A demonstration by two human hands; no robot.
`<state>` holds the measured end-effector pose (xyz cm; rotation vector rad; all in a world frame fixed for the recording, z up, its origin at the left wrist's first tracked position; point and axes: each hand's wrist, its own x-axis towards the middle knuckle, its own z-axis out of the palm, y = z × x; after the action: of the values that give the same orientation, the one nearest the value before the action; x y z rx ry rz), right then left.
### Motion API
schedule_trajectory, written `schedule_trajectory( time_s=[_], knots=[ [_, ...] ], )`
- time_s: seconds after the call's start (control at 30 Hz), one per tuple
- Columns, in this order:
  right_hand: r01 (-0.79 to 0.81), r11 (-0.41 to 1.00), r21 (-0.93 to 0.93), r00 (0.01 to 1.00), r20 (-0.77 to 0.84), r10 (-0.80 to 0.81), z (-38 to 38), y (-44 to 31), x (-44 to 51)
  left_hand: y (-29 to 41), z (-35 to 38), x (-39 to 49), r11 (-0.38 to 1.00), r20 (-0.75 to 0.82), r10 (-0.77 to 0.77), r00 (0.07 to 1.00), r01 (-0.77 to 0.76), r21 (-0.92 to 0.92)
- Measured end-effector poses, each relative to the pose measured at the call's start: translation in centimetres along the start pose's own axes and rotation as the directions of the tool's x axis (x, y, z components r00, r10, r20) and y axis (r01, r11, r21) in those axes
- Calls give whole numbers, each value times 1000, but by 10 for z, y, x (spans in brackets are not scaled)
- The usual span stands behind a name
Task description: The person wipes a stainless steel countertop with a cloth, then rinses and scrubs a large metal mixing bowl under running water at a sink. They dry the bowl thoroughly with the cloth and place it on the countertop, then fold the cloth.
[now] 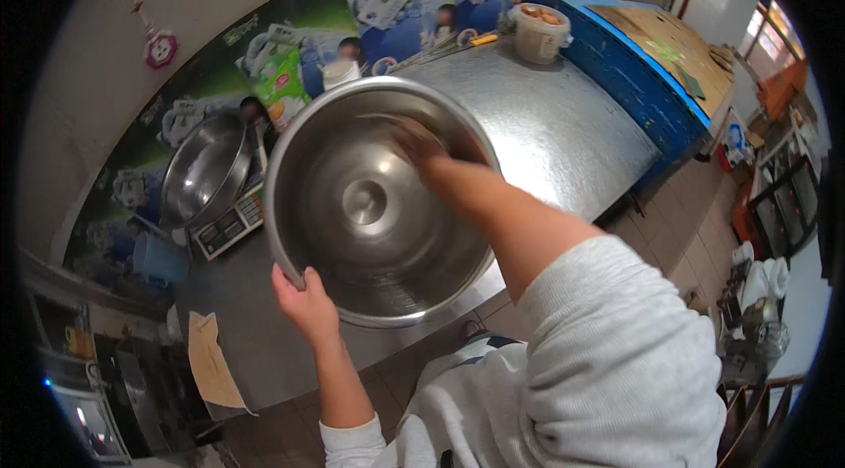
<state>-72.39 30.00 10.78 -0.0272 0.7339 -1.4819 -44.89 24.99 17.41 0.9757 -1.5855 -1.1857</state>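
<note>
A large, deep stainless steel bowl (317,223) is tilted towards me over the metal-topped table. I see no contents in it, only reflections and a round dimple in its base. My left hand (307,303) grips its lower left rim, thumb on the inner side. Inside the bowl, near the upper right wall, is my right hand (420,146). It is blurred, so I cannot make out its fingers or whether it holds anything.
Left of the bowl, another steel basin (208,171) rests on a digital scale (228,227) beside a blue plastic jug (158,260). Cardboard (212,362) lies at the table's left. A white bucket of eggs (541,35) stands by a blue wooden chest (620,85).
</note>
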Motion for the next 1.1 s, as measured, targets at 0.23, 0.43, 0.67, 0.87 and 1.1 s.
schedule_trajectory(
  time_s=[0.23,0.43,0.67,0.87,1.1],
  knots=[
    [334,570,-751,910,99,-404,129,23,42,-9,-7,26,960,174,35,984,16,-281],
    [874,406,265,485,-500,-717,97,-43,67,-10,-37,43,991,159,-46,986,65,-116],
    [6,200,-980,927,-70,-370,104,94,82,-39,-61,50,971,202,58,978,-8,-237],
    [-2,-923,-385,591,744,-312,-56,-31,83,-40,-70,46,974,235,-82,969,127,-185],
    [-70,-678,-732,948,163,-274,-12,89,112,-23,-45,45,963,327,-197,924,246,-113]
  ],
)
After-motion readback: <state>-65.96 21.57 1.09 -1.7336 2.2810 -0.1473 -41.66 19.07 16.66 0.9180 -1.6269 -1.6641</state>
